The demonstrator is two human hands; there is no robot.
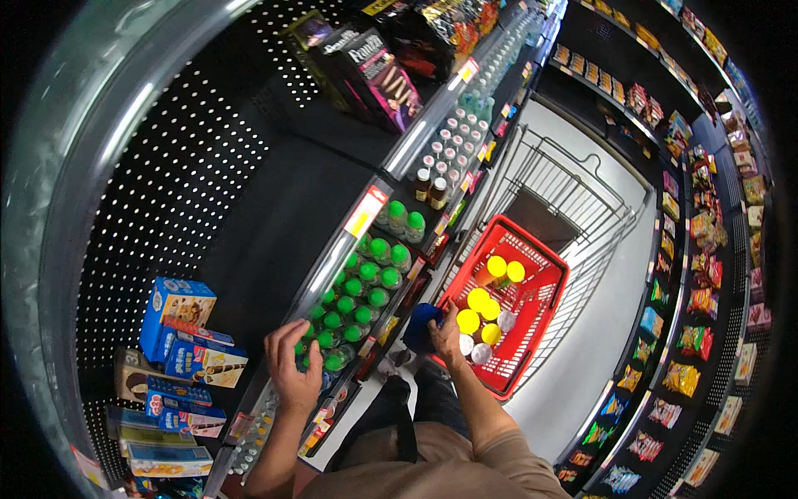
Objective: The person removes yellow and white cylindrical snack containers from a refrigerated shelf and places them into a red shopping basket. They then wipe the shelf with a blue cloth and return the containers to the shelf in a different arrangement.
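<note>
My left hand (pixel 294 367) is at the front edge of a shelf, fingers apart and holding nothing. Just beyond it, on the shelf below, stand rows of clear bottles with green caps (pixel 353 287). My right hand (pixel 446 337) is closed at the left rim of a red plastic basket (pixel 541 324). Against its fingers is a dark blue object (pixel 420 327), perhaps cloth; its kind is unclear. Inside the basket stand several containers with yellow lids (pixel 479 299) and some with white lids (pixel 480 353). The basket sits in a wire shopping cart (pixel 580 243).
On the upper left shelf (pixel 280 206) are blue snack boxes (pixel 206 365) and a dark biscuit box (pixel 383 81). White-capped bottles (pixel 450 143) stand farther along. Shelves of bagged snacks (pixel 681 377) line the aisle's right side. Pale floor (pixel 561 399) shows beside the cart.
</note>
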